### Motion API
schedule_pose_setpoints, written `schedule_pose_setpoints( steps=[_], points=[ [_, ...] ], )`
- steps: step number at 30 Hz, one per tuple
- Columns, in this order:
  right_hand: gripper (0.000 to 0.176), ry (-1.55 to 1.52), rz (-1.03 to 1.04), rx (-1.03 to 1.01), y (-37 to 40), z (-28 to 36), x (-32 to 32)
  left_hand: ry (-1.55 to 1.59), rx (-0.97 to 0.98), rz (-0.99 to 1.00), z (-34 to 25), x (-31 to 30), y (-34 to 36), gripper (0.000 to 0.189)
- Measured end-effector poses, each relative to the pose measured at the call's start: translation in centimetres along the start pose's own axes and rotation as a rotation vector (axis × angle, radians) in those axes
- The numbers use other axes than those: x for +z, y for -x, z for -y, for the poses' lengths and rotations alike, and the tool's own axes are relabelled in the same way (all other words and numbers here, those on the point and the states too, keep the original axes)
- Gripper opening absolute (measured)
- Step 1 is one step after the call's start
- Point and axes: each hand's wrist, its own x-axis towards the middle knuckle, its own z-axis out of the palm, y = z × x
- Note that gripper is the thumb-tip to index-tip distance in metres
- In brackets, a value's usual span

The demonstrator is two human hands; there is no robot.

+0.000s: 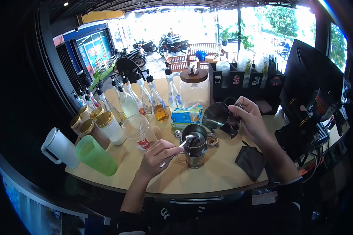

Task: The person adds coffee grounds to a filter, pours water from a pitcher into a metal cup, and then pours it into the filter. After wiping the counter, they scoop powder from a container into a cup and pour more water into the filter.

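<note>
A metal spoon (189,138) is pinched in my left hand (157,157), its bowl over the mouth of a metal cup (195,153). Dark contents show inside the cup, too small to identify. My right hand (248,116) grips a steel pitcher (220,119) by its handle side, tilted just right of and above the cup. Behind the cup lies a blue and white packet (186,116). To its left stands an open clear plastic jar (138,132) with a red label. A dark cloth pouch (250,160) lies below my right forearm.
Pump bottles (160,111) and gold-lidded jars (110,127) line the left side, with a green cup (97,156) and white pitcher (60,149) near the edge. Behind are a wooden-lidded jar (194,88) and black cup organizer (237,92). A dark monitor (313,74) stands right.
</note>
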Motion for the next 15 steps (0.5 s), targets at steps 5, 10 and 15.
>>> schedule_pose_setpoints(
  steps=[5,10,15],
  points=[
    [0.019,0.041,0.018,-0.004,-0.8,-0.2,0.7,-0.001,0.003,0.001,0.1,0.1,0.0,0.031],
    [0.021,0.052,0.064,-0.002,-1.3,-0.2,1.1,-0.009,0.01,0.012,0.3,0.0,-0.1,0.031],
    [0.022,0.068,0.068,0.026,-1.2,0.7,2.0,-0.023,0.011,0.02,0.4,-0.1,-0.2,0.031]
  ],
)
